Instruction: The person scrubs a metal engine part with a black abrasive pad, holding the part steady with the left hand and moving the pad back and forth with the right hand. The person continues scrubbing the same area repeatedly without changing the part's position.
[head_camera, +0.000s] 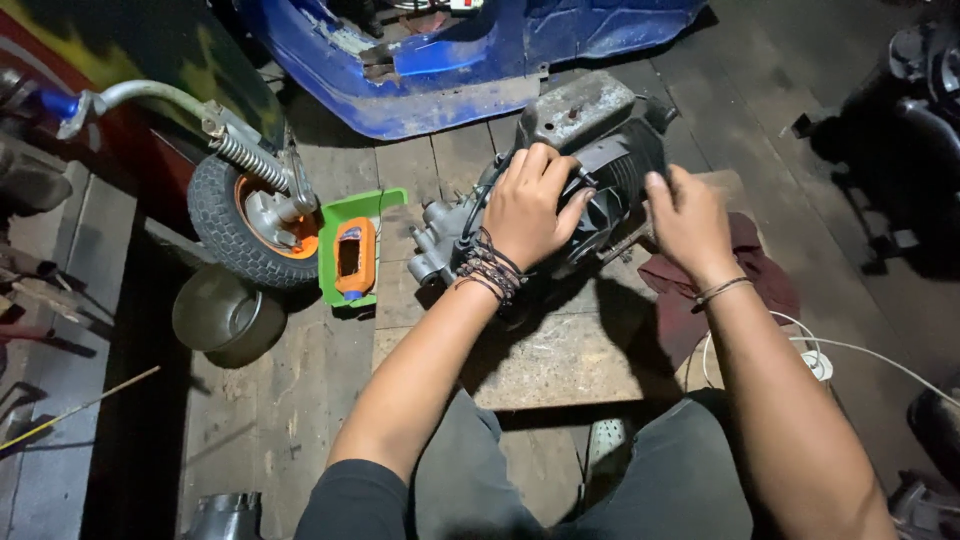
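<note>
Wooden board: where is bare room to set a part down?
The wooden board is bare between the engine and the person's knees. Crowded: both hands, left and right, on the engine, red rag right, green tray left.

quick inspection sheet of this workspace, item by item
surface: wooden board on a plank floor, worn and stained
job's things: grey scooter engine lying on the board, fan cover facing up
clutter: dark red rag beside the engine; green tray holding an orange bottle; metal bowl
grippers: left hand resting on the fan cover; right hand at its edge, fingertips hidden
cables: white cord trailing on the floor at the right
surroundings: small wheel with spring shock; blue scooter body behind
</note>
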